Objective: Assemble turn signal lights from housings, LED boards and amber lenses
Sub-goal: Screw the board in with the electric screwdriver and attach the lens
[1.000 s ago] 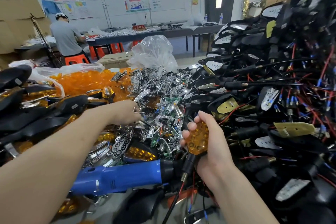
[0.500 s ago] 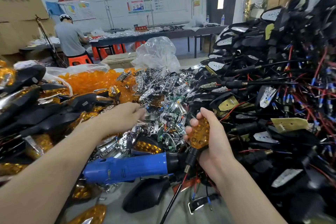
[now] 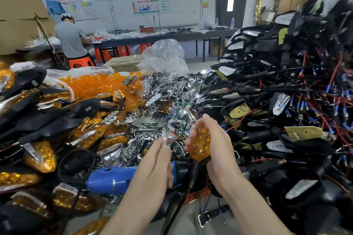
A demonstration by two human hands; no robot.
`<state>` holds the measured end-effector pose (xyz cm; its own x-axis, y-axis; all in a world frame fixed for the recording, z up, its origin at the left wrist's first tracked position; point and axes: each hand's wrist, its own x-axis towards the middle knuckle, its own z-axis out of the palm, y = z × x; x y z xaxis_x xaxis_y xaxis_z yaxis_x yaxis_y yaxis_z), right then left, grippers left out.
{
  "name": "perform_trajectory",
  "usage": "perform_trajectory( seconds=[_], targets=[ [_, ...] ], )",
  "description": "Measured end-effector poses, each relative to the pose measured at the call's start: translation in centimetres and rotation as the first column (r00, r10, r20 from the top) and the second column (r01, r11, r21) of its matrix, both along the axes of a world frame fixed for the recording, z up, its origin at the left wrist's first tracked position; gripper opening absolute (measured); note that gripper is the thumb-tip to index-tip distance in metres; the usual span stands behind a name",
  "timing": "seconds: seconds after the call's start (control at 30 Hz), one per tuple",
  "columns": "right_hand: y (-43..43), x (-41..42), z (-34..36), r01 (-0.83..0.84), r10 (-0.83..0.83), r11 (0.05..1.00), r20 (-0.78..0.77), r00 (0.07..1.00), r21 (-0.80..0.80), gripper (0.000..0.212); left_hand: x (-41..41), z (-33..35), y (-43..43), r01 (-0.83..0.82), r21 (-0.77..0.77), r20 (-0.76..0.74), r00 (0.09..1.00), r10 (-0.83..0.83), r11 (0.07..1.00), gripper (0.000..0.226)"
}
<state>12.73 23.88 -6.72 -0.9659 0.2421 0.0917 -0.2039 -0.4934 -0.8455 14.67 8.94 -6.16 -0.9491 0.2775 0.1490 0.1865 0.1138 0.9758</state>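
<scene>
Far left we have a heap of finished lights (image 3: 28,124): black housings with amber lenses. Some carry small white stickers, print too small to read. Behind them are cardboard boxes (image 3: 17,15) with faint print we can't read. A person in a grey shirt (image 3: 70,38) is at the far table (image 3: 152,38), back to us, beside an orange stool (image 3: 79,63).

Next comes a bag of loose amber lenses (image 3: 95,84). Below it a blue power screwdriver (image 3: 114,179) lies on the near table (image 3: 191,221), its black nose under the left hand (image 3: 154,162). That hand's fingers (image 3: 162,146) pinch a small shiny part (image 3: 164,135); we can't tell what kind.

In the middle we see a pile of chrome reflectors (image 3: 164,86) with a clear plastic bag (image 3: 164,57) behind it. The wall posters (image 3: 149,0) and a red sign (image 3: 146,29) have text we can't read.

The right hand (image 3: 219,150) is near the left hand, not touching it. Its fingers curl round a turn signal (image 3: 200,143) held upright over the pile, amber lens toward the left hand, black stem hanging below.

To the right is a tall heap of black housings (image 3: 286,101) fitted with white or yellow boards and trailing red and black wires with blue tips. We read no markings there. A dark door (image 3: 231,5) is behind.
</scene>
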Motion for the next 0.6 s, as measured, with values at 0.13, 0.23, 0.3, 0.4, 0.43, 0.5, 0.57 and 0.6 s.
perform_trajectory(
  seconds=[0.13,0.23,0.3,0.4,0.43,0.5,0.57,0.6],
  targets=[
    [-0.2,0.3,-0.3,-0.017,0.022,0.991,-0.037,0.999,0.134,0.027,0.0,-0.1,-0.4,0.019,0.144,-0.017,1.000,-0.017,0.989,0.028],
    [-0.2,0.7,-0.1,-0.031,0.037,0.990,-0.044,0.998,0.137,0.026,0.1,-0.2,-0.2,0.013,0.180,-0.049,0.999,-0.004,0.984,0.029],
    [-0.3,0.9,0.4,-0.050,0.056,0.992,-0.049,0.997,0.113,0.026,0.3,-0.2,-0.2,-0.031,0.153,-0.096,0.994,0.046,0.988,0.027],
    [-0.4,1.1,1.0,-0.074,0.076,0.997,-0.061,0.995,0.030,0.034,0.5,-0.3,0.1,-0.105,0.117,-0.139,0.983,0.121,0.987,0.026],
    [-0.5,1.2,1.1,-0.083,0.083,0.997,-0.064,0.995,0.002,0.033,0.7,-0.3,0.4,-0.111,0.116,-0.143,0.982,0.127,0.987,0.027],
    [-0.6,1.3,1.2,-0.100,0.098,0.994,-0.063,0.993,-0.041,0.023,1.1,-0.2,0.8,-0.117,0.110,-0.158,0.978,0.133,0.987,0.027],
    [-0.8,1.6,1.2,-0.117,0.112,0.990,-0.063,0.992,-0.083,0.019,1.4,-0.2,1.1,-0.130,0.111,-0.174,0.974,0.148,0.985,0.023],
    [-0.9,1.6,1.2,-0.123,0.118,0.988,-0.063,0.991,-0.092,0.019,1.4,-0.1,1.2,-0.140,0.112,-0.180,0.971,0.158,0.984,0.022]
  ],
)
